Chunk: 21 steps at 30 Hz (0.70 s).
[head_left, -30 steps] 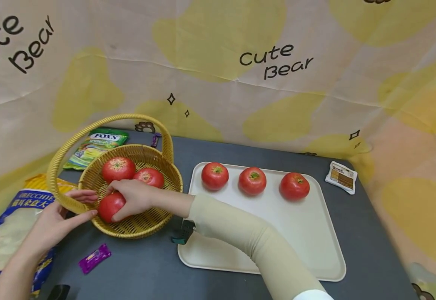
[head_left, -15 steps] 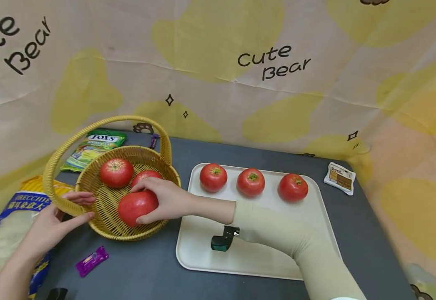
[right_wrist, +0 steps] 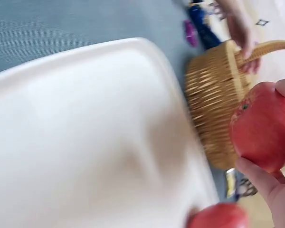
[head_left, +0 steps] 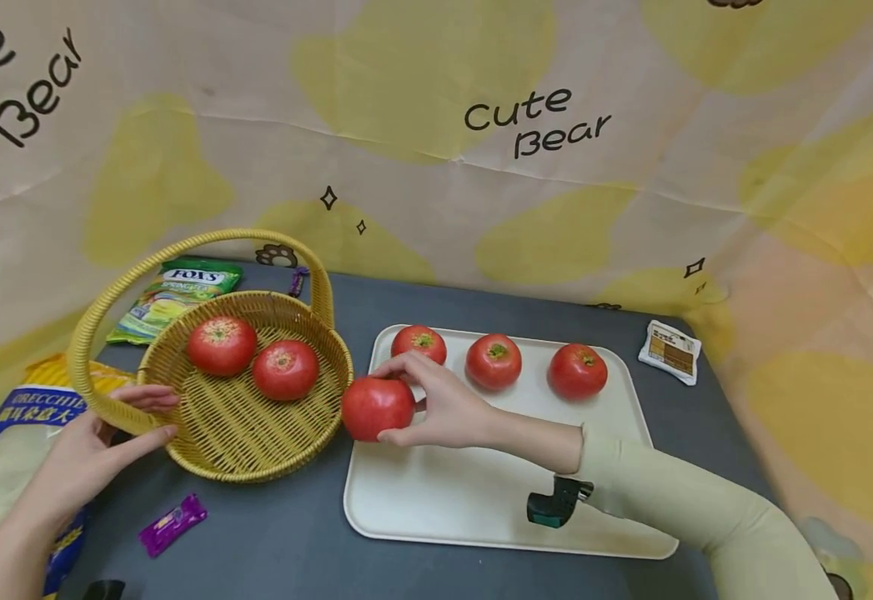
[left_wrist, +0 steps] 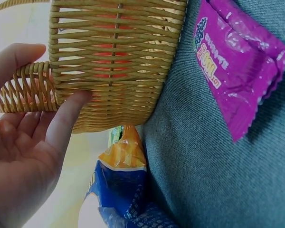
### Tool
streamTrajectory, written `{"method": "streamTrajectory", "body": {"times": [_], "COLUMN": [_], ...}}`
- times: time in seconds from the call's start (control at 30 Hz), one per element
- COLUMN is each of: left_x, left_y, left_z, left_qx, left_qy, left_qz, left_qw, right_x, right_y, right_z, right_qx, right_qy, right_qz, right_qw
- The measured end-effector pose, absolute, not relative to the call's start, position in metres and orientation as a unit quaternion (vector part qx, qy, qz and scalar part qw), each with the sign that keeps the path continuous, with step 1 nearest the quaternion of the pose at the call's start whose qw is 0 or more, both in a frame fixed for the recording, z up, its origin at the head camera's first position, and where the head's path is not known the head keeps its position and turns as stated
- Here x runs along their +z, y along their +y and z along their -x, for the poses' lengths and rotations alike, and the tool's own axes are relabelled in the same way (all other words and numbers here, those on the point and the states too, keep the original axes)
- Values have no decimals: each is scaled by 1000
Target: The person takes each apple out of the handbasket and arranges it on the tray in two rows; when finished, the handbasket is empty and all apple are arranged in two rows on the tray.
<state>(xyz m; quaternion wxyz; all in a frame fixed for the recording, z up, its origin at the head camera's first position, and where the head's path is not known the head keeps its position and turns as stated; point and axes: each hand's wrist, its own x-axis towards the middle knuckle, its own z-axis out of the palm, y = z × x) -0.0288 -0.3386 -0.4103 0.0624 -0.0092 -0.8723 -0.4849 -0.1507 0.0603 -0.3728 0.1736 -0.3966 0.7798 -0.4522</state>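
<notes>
Your right hand point(head_left: 444, 400) grips a tomato point(head_left: 378, 407) over the tray point(head_left: 481, 508) edge; free space lies at 4 o'clock. Left hand point(head_left: 91, 454), fingers relaxed, steadies the basket point(head_left: 256, 450).

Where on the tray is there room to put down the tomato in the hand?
The tray's whole near half is bare, from the row of three tomatoes to its front edge. The back strip is crowded. The right hand holds the tomato over the tray's left edge, beside the basket.
</notes>
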Motion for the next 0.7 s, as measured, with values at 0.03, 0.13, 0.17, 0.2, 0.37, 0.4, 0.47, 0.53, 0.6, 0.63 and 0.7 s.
{"method": "streamTrajectory", "body": {"times": [0.03, 0.13, 0.17, 0.2, 0.37, 0.4, 0.47, 0.53, 0.6, 0.63, 0.7], "left_x": [-411, -412, -412, -412, -411, -411, -412, -412, -412, -412, -412], "left_y": [-338, -339, -339, -339, -339, -339, -339, -339, -339, -339, -339], "left_z": [29, 29, 30, 30, 31, 31, 31, 31, 31, 31, 30], "left_qx": [-484, -481, -480, -479, -479, -479, -479, -479, -479, -479, -480], "left_qy": [-873, -874, -875, -875, -876, -876, -876, -875, -876, -876, -875], "left_qz": [9, 6, 5, 3, 4, 5, 6, 6, 4, 4, 3], "left_qw": [64, 66, 67, 66, 62, 61, 60, 60, 60, 61, 62], "right_x": [-377, -391, -395, -400, -417, -420, -425, -429, -432, -433, -435], "right_y": [67, 84, 89, 92, 101, 102, 103, 104, 105, 105, 106], "right_z": [149, 142, 140, 138, 131, 129, 127, 125, 123, 123, 121], "right_qx": [-450, -440, -432, -427, -381, -373, -354, -335, -318, -312, -305], "right_qy": [782, 784, 787, 787, 800, 801, 804, 803, 799, 797, 790], "right_qz": [396, 408, 414, 422, 458, 463, 474, 491, 509, 518, 532], "right_qw": [172, 158, 149, 139, 77, 69, 54, 39, 20, 11, -2]}}
